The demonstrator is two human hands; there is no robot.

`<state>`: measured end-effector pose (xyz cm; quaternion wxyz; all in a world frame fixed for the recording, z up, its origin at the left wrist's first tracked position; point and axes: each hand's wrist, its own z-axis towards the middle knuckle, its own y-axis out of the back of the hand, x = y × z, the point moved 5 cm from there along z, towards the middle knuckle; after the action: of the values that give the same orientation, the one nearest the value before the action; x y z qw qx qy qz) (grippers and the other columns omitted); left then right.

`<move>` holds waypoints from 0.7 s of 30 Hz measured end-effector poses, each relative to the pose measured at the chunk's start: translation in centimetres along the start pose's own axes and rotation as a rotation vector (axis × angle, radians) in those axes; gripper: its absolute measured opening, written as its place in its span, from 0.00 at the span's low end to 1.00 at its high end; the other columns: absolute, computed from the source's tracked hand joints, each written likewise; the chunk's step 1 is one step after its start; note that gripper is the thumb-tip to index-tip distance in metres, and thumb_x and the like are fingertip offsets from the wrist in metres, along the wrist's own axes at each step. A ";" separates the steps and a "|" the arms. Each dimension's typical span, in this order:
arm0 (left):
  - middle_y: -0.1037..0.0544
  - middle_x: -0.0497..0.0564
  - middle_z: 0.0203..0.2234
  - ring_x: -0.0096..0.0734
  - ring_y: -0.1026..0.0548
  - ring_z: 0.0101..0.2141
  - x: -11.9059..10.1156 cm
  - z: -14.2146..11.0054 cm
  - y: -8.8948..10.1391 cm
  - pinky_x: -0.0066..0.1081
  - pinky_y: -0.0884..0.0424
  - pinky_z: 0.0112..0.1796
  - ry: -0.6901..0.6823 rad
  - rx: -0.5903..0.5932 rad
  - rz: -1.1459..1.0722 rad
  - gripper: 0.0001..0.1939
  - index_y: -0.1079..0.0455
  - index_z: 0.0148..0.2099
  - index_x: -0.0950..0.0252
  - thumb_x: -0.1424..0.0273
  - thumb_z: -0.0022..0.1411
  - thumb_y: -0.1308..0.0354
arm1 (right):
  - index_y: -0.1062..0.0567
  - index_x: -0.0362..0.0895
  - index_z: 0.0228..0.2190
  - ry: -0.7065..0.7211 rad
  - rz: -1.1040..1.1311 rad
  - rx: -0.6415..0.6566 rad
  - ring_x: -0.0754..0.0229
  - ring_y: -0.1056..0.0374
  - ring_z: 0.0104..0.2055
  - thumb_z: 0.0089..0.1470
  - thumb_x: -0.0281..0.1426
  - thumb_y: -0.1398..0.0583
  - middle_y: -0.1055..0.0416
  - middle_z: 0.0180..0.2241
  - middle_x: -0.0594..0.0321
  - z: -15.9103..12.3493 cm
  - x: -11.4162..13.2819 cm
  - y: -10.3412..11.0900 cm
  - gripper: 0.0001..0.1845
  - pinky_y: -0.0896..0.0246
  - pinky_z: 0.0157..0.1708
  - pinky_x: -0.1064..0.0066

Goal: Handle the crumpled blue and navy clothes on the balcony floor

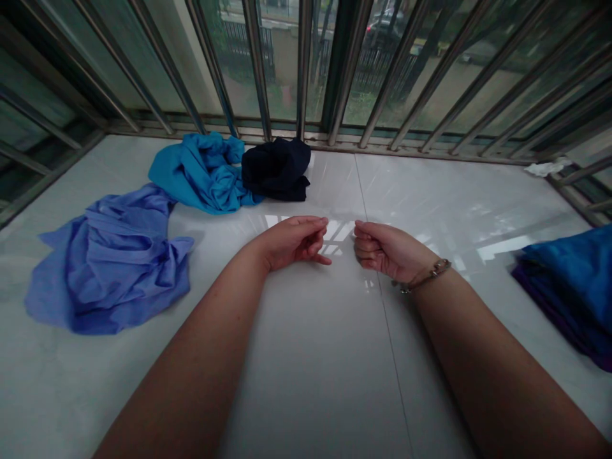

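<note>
Over the pale glossy surface, my left hand (pixel 297 241) is closed in a pinch, thumb against the forefinger, with the little finger sticking out. Facing it a short gap away, my right hand (pixel 382 250) has its fingers curled in and the thumb pressed on top. Whatever either pinch may hold is too small to make out. Nearest to the left hand lies a crumpled black cloth (pixel 276 169), touching a bunched turquoise cloth (pixel 203 172). A rumpled periwinkle-blue cloth (pixel 115 261) spreads out farther left. A bracelet (pixel 430 273) circles the right wrist.
A folded blue cloth (pixel 574 274) rests on a purple one (pixel 549 312) at the right edge. Metal bars (pixel 302 70) stand before the window along the back. A crumpled white scrap (pixel 548 167) lies in the far right corner. A thin seam runs across the surface.
</note>
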<state>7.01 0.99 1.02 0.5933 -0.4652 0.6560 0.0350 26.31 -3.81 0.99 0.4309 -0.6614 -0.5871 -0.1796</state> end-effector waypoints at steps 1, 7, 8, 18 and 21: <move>0.32 0.41 0.19 0.21 0.33 0.20 0.0 0.0 0.0 0.45 0.13 0.42 -0.003 -0.001 -0.003 0.21 0.31 0.33 0.64 0.56 0.65 0.27 | 0.38 0.49 0.28 0.002 -0.005 -0.002 0.66 0.61 0.24 0.61 0.44 0.29 0.56 0.23 0.76 0.0 0.0 0.0 0.25 0.52 0.22 0.74; 0.31 0.42 0.19 0.21 0.33 0.21 -0.1 -0.1 0.0 0.44 0.13 0.42 -0.017 0.012 0.001 0.22 0.31 0.32 0.64 0.56 0.64 0.26 | 0.38 0.49 0.28 0.019 -0.025 -0.016 0.67 0.60 0.23 0.59 0.44 0.28 0.55 0.22 0.76 0.0 0.1 -0.3 0.25 0.51 0.22 0.73; 0.31 0.42 0.19 0.21 0.33 0.21 -0.1 -0.1 0.0 0.43 0.13 0.42 -0.017 0.010 0.002 0.22 0.31 0.32 0.64 0.56 0.64 0.26 | 0.38 0.49 0.29 0.018 -0.023 -0.017 0.67 0.59 0.23 0.59 0.44 0.28 0.54 0.22 0.76 0.0 0.1 -0.3 0.25 0.51 0.22 0.73; 0.30 0.43 0.18 0.22 0.32 0.21 -0.3 -0.2 0.1 0.44 0.13 0.43 -0.024 0.004 -0.005 0.21 0.31 0.32 0.64 0.57 0.65 0.27 | 0.38 0.49 0.28 0.020 -0.027 0.001 0.68 0.58 0.22 0.57 0.46 0.27 0.53 0.21 0.77 0.0 -0.2 -0.4 0.27 0.51 0.21 0.74; 0.29 0.42 0.20 0.21 0.33 0.20 -0.4 -0.3 0.2 0.45 0.13 0.43 -0.037 -0.022 -0.018 0.19 0.31 0.34 0.64 0.59 0.65 0.27 | 0.37 0.49 0.29 0.067 -0.014 -0.065 0.68 0.57 0.22 0.56 0.46 0.26 0.52 0.22 0.77 0.4 0.1 -0.1 0.27 0.53 0.21 0.74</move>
<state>6.65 1.18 1.37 0.6004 -0.4767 0.6405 0.0453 26.12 -3.49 0.88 0.4271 -0.6647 -0.5708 -0.2235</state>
